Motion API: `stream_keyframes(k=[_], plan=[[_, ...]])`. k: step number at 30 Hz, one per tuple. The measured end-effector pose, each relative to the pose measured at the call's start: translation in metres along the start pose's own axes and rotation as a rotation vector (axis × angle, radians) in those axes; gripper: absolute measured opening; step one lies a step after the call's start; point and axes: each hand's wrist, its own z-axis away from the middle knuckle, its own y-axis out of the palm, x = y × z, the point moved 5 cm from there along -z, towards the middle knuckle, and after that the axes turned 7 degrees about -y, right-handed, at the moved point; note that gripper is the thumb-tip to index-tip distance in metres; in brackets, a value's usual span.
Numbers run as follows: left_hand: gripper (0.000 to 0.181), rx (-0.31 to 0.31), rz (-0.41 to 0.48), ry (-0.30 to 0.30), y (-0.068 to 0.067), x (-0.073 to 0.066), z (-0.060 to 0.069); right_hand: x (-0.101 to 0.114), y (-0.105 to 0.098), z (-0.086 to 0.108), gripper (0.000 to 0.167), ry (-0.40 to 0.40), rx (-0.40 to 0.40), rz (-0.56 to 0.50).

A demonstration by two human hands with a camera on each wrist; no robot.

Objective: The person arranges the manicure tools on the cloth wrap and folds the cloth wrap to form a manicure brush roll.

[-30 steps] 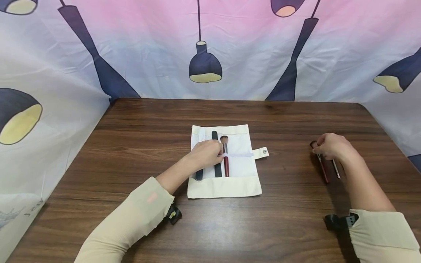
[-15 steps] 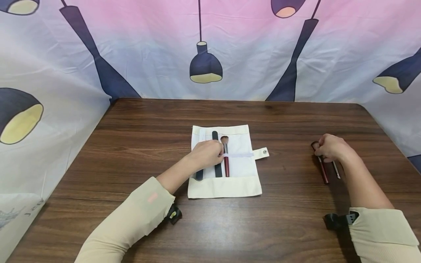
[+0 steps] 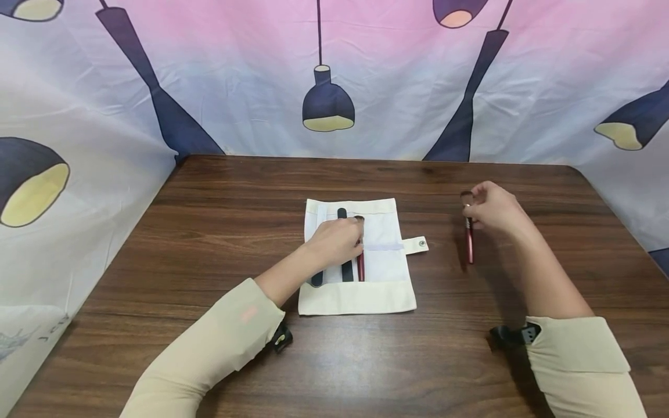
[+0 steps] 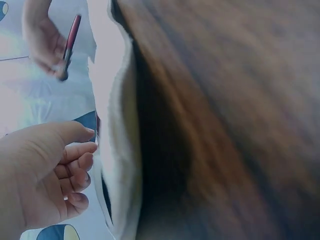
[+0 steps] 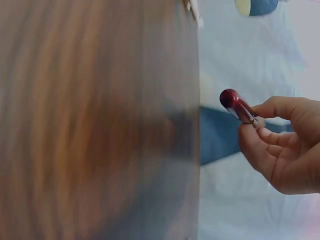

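Note:
My right hand (image 3: pixel 499 212) pinches a makeup brush (image 3: pixel 470 247) near its head, the dark red handle hanging down above the table; in the right wrist view the handle end (image 5: pixel 230 98) points toward the camera. An unrolled cream fabric pouch (image 3: pixel 360 299) lies mid-table. My left hand (image 3: pixel 337 239) is over it with bent fingers, thumb and index tips close together, covering the middle of a second red-handled brush (image 3: pixel 361 270). Whether those fingertips grip anything is hidden by the pouch edge in the left wrist view. A pale elastic band (image 3: pixel 384 247) runs right from the hand.
Two dark flat strips, one black strip (image 3: pixel 347 271) and another beside it (image 3: pixel 317 280), lie under the left hand on the pouch. A snap tab (image 3: pixel 416 245) sticks out to the right. A lamp-print cloth (image 3: pixel 387 116) hangs behind the wooden table (image 3: pixel 251 180).
My right hand has lifted the brush and carried it left and back. The thin silver tool once beside it is no longer visible. My left hand has shifted slightly right, over the pouch's brush.

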Motion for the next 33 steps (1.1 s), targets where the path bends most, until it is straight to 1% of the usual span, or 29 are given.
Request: stream_keyframes(k=[2, 4, 7, 10, 16, 19, 24, 28, 33], plan=[[0.015, 0.016, -0.008, -0.003, 0.001, -0.002, -0.002, 0.012, 0.007, -0.006, 0.048, -0.019, -0.030, -0.024], [0.017, 0.045, -0.017, -0.010, 0.002, -0.004, -0.004, 0.021, 0.014, -0.012, 0.046, -0.028, -0.057, -0.041], [0.021, 0.089, -0.012, -0.025, 0.005, -0.006, -0.007, 0.032, 0.025, -0.021, 0.046, -0.027, -0.090, -0.075], [0.019, 0.111, -0.004, -0.044, 0.007, -0.006, -0.009, 0.039, 0.034, -0.028, 0.046, -0.014, -0.108, -0.127], [0.022, 0.110, 0.016, -0.034, 0.009, -0.011, -0.013, 0.047, 0.049, -0.037, 0.042, 0.006, -0.126, -0.257], [0.027, 0.116, 0.012, -0.049, 0.010, -0.012, -0.014, 0.051, 0.057, -0.041, 0.040, -0.009, -0.137, -0.316], [0.029, 0.118, -0.012, -0.064, 0.011, -0.015, -0.016, 0.056, 0.068, -0.045, 0.038, -0.032, -0.165, -0.362], [0.024, 0.109, -0.037, -0.048, 0.012, -0.015, -0.016, 0.060, 0.074, -0.048, 0.036, -0.042, -0.194, -0.374], [0.012, 0.089, -0.063, -0.013, 0.012, -0.015, -0.015, 0.065, 0.081, -0.050, 0.035, -0.058, -0.192, -0.402]])
